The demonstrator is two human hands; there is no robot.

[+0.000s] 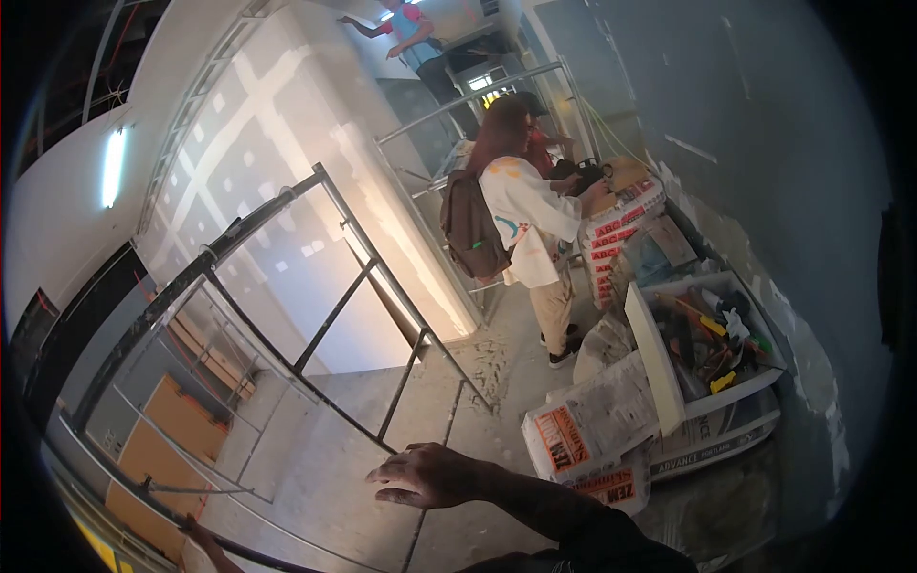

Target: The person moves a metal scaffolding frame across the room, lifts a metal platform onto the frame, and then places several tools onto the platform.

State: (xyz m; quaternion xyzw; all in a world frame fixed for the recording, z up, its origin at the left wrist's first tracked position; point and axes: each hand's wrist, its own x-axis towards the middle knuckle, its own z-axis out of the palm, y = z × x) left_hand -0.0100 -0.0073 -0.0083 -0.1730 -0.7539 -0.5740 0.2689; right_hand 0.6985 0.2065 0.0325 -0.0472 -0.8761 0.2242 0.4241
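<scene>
Low in the middle, my right hand (pixel 430 475) is held out palm down with its fingers apart and nothing in it. It overlaps the lower end of a thin scaffold brace (pixel 417 535) in this view. At the lower left edge my left hand (pixel 198 537) is wrapped round a dark scaffold rail (pixel 158 503), with much of the forearm out of frame. The metal scaffold frame (pixel 368 256) rises in front of me, its tubes spattered pale.
Cement and skimcoat bags (pixel 583 425) lie to the right, beside a white tub (pixel 659 368) of tools. Further on, a person with a backpack (pixel 475 224) stands at stacked bags (pixel 611 234). Another person (pixel 415 43) is raised at the back. Patched drywall (pixel 258 162) stands left.
</scene>
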